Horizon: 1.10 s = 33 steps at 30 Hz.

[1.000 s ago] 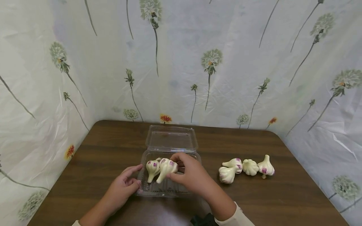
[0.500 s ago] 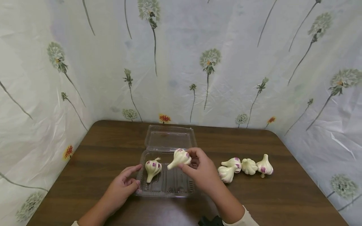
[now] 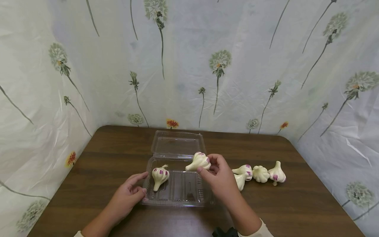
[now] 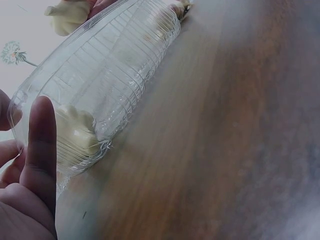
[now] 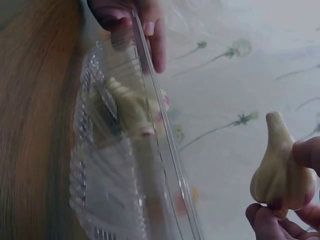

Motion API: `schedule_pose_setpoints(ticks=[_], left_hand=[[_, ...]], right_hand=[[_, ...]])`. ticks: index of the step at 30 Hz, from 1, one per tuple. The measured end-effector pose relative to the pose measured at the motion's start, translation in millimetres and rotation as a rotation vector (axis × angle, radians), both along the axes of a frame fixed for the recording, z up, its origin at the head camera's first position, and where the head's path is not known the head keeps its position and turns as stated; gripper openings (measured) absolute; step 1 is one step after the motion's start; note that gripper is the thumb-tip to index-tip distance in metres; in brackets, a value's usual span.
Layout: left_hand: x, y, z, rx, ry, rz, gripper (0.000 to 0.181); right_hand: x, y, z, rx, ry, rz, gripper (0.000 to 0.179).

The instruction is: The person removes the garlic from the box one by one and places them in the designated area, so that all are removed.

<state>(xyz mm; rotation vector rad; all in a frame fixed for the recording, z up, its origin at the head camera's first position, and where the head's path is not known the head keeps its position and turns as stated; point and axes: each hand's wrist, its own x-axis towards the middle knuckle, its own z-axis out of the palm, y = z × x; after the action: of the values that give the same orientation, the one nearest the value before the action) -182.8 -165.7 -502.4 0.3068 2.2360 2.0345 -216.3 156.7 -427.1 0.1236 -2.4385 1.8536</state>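
My right hand [image 3: 220, 177] pinches a white garlic bulb with purple patches [image 3: 199, 161] by its root end, above the right side of a clear plastic clamshell container [image 3: 174, 204]. The bulb's neck points left, and it hangs apart from the container floor. At the container's left edge, my left hand [image 3: 127, 194] grips the rim, thumb on the near side and fingers beyond it, as the left wrist view shows around the rim [image 4: 17, 125]. A second garlic bulb [image 3: 160, 177] lies inside the left part of the container, neck toward me.
Right of the container, several more garlic bulbs [image 3: 261, 174] lie in a row on the brown wooden table [image 3: 118, 154]; my right hand partly covers the nearest. The container's lid [image 3: 177, 143] lies folded back. A floral cloth [image 3: 183, 65] hangs behind the table.
My right hand has lifted the garlic bulb from beside the other one in the container and carried it up and right. The left hand has kept its place at the rim.
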Motion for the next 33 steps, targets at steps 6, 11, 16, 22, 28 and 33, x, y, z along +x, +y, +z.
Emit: schedule_pose_setpoints(ticks=[6,11,16,22,28,33], left_hand=[[-0.6,1.4,-0.7,0.008,0.006,-0.002,0.058],[-0.7,1.1,0.0,-0.010,0.014,0.008,0.057],[-0.1,1.2,0.6,-0.018,0.004,0.015,0.058],[0.3,1.2,0.8,-0.015,-0.009,0.013,0.058],[-0.5,0.5,-0.2,-0.007,-0.010,0.014,0.057],[0.7,0.8,-0.1,-0.005,-0.007,0.014,0.058]], right_hand=[[-5.8,16,-3.3,0.026,-0.019,-0.036,0.045],[-11.6,26,-8.3,0.073,-0.039,-0.102,0.044],[-15.1,33,-15.3,0.094,-0.066,-0.139,0.044],[-16.3,38,-20.9,0.113,-0.090,-0.160,0.045],[-14.9,43,-22.8,0.146,-0.118,-0.163,0.050],[-13.4,47,-27.8,0.169,-0.131,-0.158,0.053]])
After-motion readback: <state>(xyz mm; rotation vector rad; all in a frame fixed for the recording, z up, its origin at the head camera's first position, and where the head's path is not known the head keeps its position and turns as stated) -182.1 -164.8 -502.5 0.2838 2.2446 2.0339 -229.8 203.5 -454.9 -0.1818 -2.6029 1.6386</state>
